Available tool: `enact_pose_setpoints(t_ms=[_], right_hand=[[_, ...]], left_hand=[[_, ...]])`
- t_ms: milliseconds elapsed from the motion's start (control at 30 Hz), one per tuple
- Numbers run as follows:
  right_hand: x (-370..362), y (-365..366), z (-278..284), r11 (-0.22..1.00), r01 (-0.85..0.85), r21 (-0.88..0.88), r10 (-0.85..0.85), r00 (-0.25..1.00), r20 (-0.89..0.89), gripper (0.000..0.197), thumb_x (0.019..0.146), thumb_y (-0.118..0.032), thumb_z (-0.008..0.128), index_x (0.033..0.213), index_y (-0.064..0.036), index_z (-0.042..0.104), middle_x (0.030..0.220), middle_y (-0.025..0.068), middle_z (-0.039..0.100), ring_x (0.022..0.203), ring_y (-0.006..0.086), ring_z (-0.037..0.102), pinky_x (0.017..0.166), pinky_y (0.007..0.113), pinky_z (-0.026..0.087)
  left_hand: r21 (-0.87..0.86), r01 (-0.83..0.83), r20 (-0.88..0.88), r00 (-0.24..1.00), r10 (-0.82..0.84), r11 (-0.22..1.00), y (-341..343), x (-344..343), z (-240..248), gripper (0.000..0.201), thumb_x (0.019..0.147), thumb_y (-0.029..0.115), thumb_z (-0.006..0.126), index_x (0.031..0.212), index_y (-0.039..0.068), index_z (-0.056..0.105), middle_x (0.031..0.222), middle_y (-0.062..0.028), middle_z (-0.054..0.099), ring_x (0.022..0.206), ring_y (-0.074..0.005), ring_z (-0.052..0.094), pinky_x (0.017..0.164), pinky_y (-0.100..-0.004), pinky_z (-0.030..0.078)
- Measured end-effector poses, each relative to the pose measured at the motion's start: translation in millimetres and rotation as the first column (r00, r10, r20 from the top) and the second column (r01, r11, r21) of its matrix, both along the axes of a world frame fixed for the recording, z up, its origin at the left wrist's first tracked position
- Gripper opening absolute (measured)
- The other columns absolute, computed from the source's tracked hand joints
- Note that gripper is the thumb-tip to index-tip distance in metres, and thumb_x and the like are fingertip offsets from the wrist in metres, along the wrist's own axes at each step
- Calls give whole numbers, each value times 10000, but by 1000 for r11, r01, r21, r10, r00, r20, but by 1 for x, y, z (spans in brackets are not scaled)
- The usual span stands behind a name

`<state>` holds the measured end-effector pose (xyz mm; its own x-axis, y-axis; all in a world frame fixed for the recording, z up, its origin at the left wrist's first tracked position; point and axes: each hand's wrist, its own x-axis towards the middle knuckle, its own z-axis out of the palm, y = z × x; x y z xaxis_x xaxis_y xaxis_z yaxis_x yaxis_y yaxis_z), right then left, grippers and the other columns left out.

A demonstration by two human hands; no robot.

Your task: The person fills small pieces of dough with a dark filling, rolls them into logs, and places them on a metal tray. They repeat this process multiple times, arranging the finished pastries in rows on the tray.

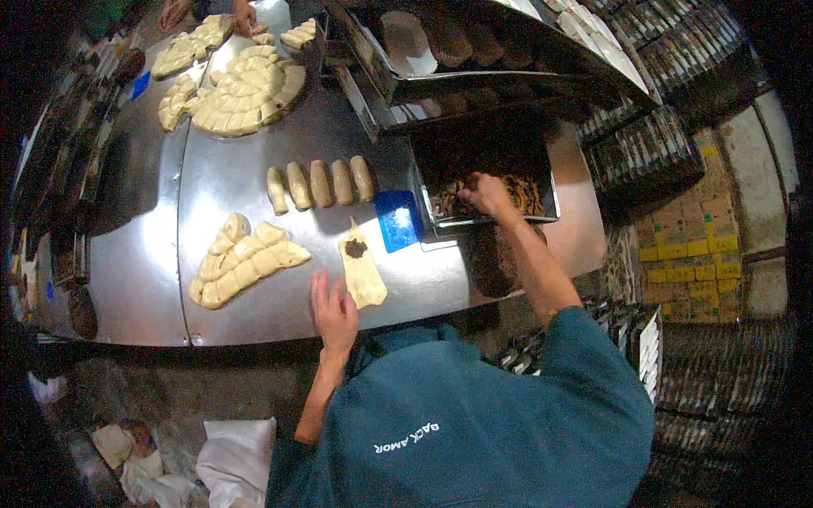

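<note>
My left hand (334, 311) rests flat on the steel table (254, 186), fingers apart, just left of a flattened strip of dough (364, 275) with a dark dab of filling (356, 248) near its far end. My right hand (484, 194) reaches into a metal tray (549, 190) of dark brown filling (525, 193), fingers curled into it. A blue plastic scraper (398, 219) lies between the dough strip and the tray. Whether the right hand holds filling is hidden.
A row of several rolled dough pieces (320, 184) lies beyond the strip. A fan of dough pieces (244, 261) sits to the left. More dough piles (241, 93) lie farther back, where another person's hands (244, 15) work. Racks of baking tins (644, 152) stand at right.
</note>
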<state>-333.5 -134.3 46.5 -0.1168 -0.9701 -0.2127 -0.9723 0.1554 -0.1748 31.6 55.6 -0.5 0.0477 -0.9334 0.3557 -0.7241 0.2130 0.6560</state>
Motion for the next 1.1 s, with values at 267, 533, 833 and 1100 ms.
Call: enact_pose_setpoints(t_ms=[267, 533, 833, 1100], right_hand=[[-8, 2, 6, 978, -152, -144, 148, 988, -39, 484, 786, -267, 717, 1138, 42, 595, 1007, 236, 657, 876, 351, 658, 740, 415, 545], [-1, 28, 57, 949, 306, 76, -280, 710, 645, 416, 841, -66, 669, 1236, 1, 555, 1153, 148, 613, 925, 214, 638, 680, 312, 576], [-16, 37, 45, 906, 423, -27, -324, 734, 597, 202, 829, -118, 691, 997, -25, 626, 878, 66, 652, 776, 135, 624, 653, 301, 539], [113, 64, 57, 984, 143, 104, -141, 283, 949, 191, 831, -110, 680, 1002, -45, 624, 886, 50, 648, 737, 115, 618, 616, 245, 500]], left_hand=[[53, 61, -40, 997, -59, 997, 11, 23, 17, 307, 812, 31, 557, 1115, -8, 588, 1360, -224, 429, 1305, -420, 354, 1082, -477, 291], [185, 391, 348, 832, -432, 902, 10, -17, 17, 520, 839, 197, 596, 1320, 53, 459, 1433, -226, 340, 1360, -408, 265, 1088, -587, 198], [223, 456, -28, 887, -462, 862, 9, -5, 7, 538, 877, 196, 571, 1363, 29, 411, 1440, -194, 349, 1367, -337, 285, 1106, -538, 201], [510, 261, -797, 501, 337, 820, -7, 42, 1, 345, 949, 137, 499, 1240, -47, 514, 1201, -142, 585, 1056, -200, 593, 877, -304, 490]])
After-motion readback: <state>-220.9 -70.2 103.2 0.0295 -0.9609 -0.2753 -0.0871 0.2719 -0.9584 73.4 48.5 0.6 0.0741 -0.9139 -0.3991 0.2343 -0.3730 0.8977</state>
